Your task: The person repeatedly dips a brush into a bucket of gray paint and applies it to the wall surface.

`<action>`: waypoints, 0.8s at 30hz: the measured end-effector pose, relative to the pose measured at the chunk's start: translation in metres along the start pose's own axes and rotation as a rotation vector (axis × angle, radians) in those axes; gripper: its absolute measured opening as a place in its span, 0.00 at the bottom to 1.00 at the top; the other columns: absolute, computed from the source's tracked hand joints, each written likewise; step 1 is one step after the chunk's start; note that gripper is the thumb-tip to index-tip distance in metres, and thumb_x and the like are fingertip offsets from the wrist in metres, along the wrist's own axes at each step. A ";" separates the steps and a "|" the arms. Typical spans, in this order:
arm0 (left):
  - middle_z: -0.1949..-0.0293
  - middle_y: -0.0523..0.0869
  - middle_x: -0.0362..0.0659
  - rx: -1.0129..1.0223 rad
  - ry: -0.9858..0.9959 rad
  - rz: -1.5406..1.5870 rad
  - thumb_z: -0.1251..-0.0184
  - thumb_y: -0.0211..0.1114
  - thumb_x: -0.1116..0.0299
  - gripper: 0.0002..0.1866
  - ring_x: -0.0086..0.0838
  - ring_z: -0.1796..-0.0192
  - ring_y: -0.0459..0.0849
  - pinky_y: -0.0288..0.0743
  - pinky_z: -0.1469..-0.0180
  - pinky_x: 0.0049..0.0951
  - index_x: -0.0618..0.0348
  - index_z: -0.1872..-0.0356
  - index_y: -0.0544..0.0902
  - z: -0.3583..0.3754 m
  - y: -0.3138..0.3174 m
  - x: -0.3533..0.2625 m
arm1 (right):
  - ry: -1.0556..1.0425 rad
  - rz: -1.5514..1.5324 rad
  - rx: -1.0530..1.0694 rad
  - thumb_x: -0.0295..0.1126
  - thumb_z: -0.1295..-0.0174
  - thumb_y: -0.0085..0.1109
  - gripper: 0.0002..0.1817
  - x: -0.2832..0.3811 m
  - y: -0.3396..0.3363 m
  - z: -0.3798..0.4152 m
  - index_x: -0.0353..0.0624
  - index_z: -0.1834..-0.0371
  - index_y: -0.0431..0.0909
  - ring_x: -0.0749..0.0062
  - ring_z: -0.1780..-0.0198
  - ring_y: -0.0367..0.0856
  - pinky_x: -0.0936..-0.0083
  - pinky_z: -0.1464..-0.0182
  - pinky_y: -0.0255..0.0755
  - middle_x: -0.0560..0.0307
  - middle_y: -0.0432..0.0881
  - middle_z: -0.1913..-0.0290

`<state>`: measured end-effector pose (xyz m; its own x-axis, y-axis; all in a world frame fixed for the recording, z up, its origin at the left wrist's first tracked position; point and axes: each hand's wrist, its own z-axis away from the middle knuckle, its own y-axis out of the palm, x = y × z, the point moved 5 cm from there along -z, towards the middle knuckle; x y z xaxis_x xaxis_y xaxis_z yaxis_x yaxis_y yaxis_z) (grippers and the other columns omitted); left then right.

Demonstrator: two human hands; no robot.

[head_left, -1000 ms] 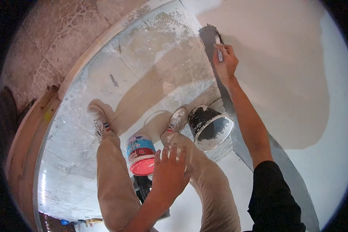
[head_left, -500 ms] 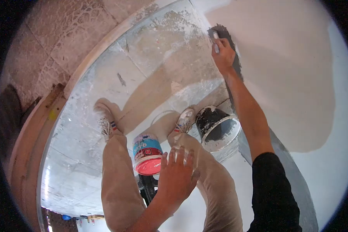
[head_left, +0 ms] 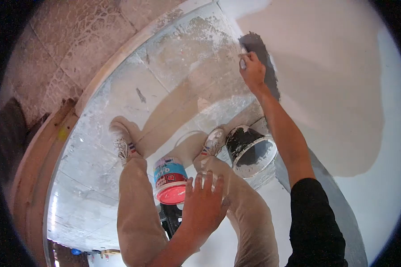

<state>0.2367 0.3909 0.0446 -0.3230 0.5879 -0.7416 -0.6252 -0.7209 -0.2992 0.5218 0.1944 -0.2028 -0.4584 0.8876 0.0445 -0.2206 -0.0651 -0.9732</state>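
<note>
My right hand is closed around the handle of a paintbrush, at the foot of the wall. The brush's bristles are hard to make out. Beside the hand runs a wet dark grey painted strip with a ragged edge, along the bottom of the pale wall. My left hand has its fingers spread and holds nothing, resting by my knee. Just left of its fingertips is a paint bucket with a blue and red label and a pinkish-red top.
A black bucket, smeared with pale paint and tilted in view, stands between my shoe and the wall. The tiled floor is stained white and ends at a curved edge on the left. A wooden plank lies beyond.
My right hand has drawn the paintbrush down the view, nearer to me, and slightly left, off the strip's far end. My left hand stays almost where it was.
</note>
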 end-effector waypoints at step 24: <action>0.38 0.74 0.58 -0.107 -0.008 -0.086 0.32 0.64 0.52 0.31 0.52 0.36 0.73 0.63 0.34 0.53 0.62 0.35 0.73 -0.008 0.029 -0.006 | -0.136 -0.173 -0.194 0.25 0.48 0.67 0.19 -0.013 -0.059 -0.008 0.53 0.51 0.84 0.54 0.54 0.84 0.59 0.54 0.79 0.54 0.80 0.53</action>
<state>0.2258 0.3636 0.0355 -0.2775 0.6516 -0.7060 -0.5716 -0.7026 -0.4238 0.5476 0.1907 -0.1478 -0.5422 0.8081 0.2301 -0.1425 0.1815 -0.9730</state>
